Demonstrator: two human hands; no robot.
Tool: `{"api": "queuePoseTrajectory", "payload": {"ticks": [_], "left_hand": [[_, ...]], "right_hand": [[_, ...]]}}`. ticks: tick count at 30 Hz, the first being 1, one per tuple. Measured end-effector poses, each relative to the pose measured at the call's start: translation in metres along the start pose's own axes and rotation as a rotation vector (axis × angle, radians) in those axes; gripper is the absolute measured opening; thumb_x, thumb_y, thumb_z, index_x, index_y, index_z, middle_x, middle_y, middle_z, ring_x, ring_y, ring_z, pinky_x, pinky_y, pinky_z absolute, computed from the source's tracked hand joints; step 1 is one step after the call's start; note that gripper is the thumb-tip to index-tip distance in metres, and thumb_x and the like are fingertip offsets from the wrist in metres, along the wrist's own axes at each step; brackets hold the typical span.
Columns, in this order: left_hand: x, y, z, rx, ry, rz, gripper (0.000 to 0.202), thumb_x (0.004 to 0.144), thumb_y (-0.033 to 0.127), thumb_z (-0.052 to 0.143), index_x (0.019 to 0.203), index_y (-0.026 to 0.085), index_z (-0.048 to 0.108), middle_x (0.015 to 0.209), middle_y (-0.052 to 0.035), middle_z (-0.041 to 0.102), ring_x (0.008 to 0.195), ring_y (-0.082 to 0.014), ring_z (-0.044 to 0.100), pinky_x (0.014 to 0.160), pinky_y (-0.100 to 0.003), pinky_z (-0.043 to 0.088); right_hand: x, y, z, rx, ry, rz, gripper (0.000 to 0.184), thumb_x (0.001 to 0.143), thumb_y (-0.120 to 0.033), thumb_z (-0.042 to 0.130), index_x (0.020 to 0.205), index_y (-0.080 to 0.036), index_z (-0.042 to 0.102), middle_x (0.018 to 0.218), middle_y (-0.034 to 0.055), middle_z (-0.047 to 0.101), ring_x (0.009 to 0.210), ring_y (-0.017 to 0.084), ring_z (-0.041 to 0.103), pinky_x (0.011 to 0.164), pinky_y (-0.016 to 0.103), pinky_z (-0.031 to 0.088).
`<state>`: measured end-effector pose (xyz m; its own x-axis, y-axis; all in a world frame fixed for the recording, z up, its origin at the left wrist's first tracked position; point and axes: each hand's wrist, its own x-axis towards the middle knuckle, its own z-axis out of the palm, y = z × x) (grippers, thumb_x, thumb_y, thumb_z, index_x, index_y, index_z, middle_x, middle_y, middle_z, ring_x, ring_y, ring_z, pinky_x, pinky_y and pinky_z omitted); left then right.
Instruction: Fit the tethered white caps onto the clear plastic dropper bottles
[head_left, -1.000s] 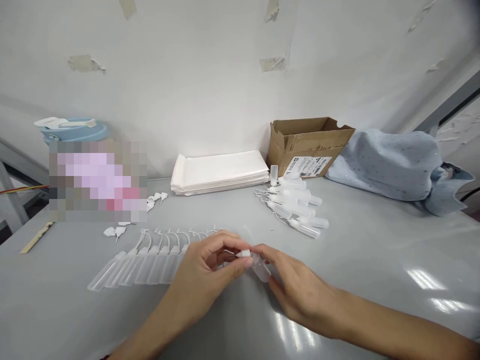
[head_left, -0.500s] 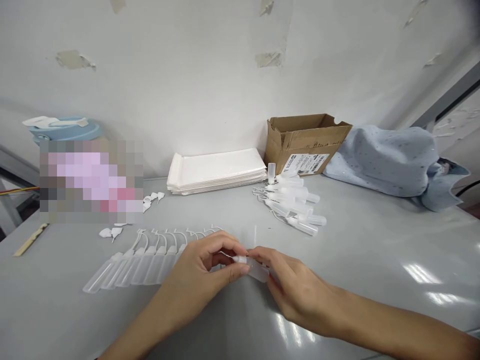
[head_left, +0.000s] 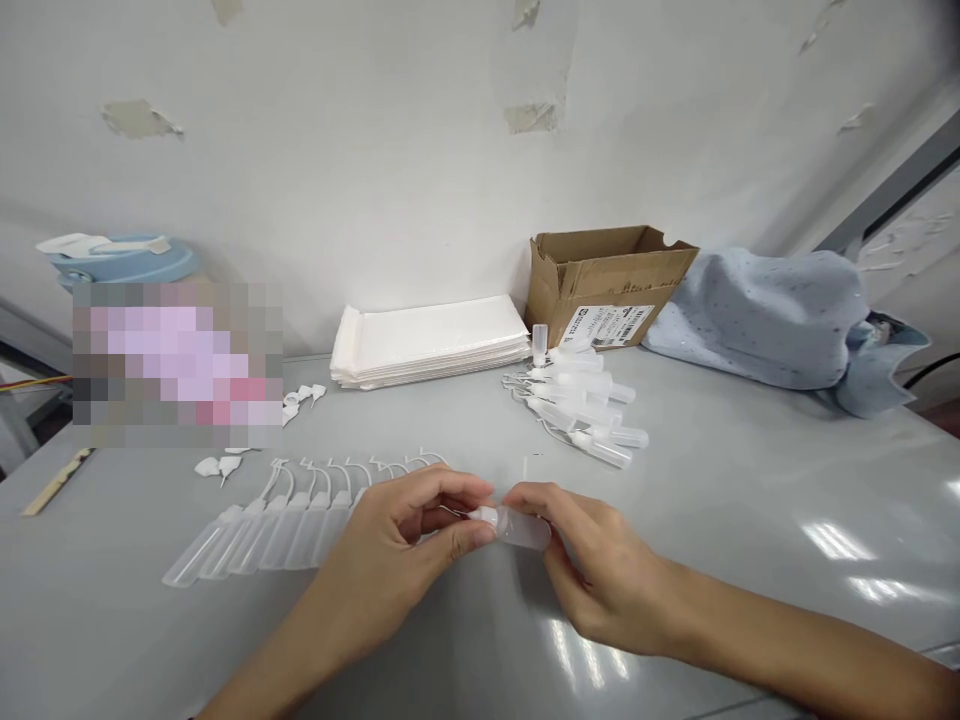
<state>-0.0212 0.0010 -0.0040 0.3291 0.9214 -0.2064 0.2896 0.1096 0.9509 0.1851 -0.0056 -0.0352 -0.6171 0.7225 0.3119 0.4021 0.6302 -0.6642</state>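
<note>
Between my two hands is a small translucent plastic squeeze bottle (head_left: 525,529), lying nearly level. My left hand (head_left: 420,530) pinches its white cap between thumb and fingers. At the other end, my right hand (head_left: 600,560) has its fingers curled round the bottle body, the forefinger along the top. Part of the cap is hidden by my left fingers. Left of my left hand, several similar bottles (head_left: 251,535) with white caps and thin bent tubes lie side by side in a row, partly covered by that hand.
Behind my right hand lies a loose pile of bottles (head_left: 585,390). Farther back are stacked white padded envelopes (head_left: 435,345), an open cardboard box (head_left: 611,280) and pale blue fabric (head_left: 757,320). At left are loose white caps (head_left: 221,466), a wooden strip (head_left: 56,484) and a blurred-out patch.
The bottle has turned closer to level, and more of its body shows. My right fingers have shifted along it towards its end. The left hand keeps its pinch on the cap.
</note>
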Motion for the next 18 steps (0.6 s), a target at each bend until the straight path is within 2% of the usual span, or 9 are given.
{"api": "queuePoseTrajectory", "payload": {"ticks": [3, 10, 14, 18], "left_hand": [[0.001, 0.002, 0.003, 0.000, 0.007, -0.009, 0.012, 0.078, 0.033, 0.065, 0.083, 0.023, 0.068, 0.081, 0.0007, 0.064, 0.076, -0.0142, 0.059, 0.068, -0.023, 0.048], [0.002, 0.000, 0.012, 0.010, -0.047, -0.074, 0.014, 0.080, 0.033, 0.061, 0.080, 0.021, 0.068, 0.067, 0.0015, 0.063, 0.066, -0.0133, 0.059, 0.063, -0.023, 0.047], [0.001, -0.001, 0.012, -0.008, -0.003, -0.081, 0.016, 0.080, 0.035, 0.061, 0.082, 0.021, 0.068, 0.068, 0.0008, 0.065, 0.067, -0.0143, 0.060, 0.064, -0.024, 0.047], [0.001, 0.000, 0.011, -0.039, 0.018, -0.030, 0.014, 0.078, 0.034, 0.064, 0.082, 0.021, 0.068, 0.076, 0.0001, 0.066, 0.072, -0.0145, 0.061, 0.065, -0.024, 0.048]], "right_hand": [[0.000, 0.002, 0.001, -0.016, 0.012, 0.039, 0.047, 0.069, 0.001, 0.037, 0.113, -0.017, 0.041, 0.090, 0.0071, 0.060, 0.075, 0.017, 0.057, 0.065, 0.029, 0.050], [0.004, 0.000, -0.002, 0.014, 0.006, 0.003, 0.040, 0.071, 0.000, 0.035, 0.107, -0.017, 0.043, 0.090, 0.0075, 0.055, 0.080, 0.018, 0.053, 0.067, 0.030, 0.048], [0.005, -0.003, -0.004, 0.049, -0.021, 0.066, 0.036, 0.073, -0.003, 0.036, 0.105, -0.017, 0.042, 0.089, 0.0069, 0.053, 0.076, 0.017, 0.052, 0.066, 0.031, 0.047], [0.005, -0.005, -0.006, 0.091, -0.059, 0.180, 0.027, 0.077, -0.006, 0.037, 0.101, -0.018, 0.041, 0.087, 0.0042, 0.052, 0.072, 0.015, 0.050, 0.063, 0.029, 0.043]]}}
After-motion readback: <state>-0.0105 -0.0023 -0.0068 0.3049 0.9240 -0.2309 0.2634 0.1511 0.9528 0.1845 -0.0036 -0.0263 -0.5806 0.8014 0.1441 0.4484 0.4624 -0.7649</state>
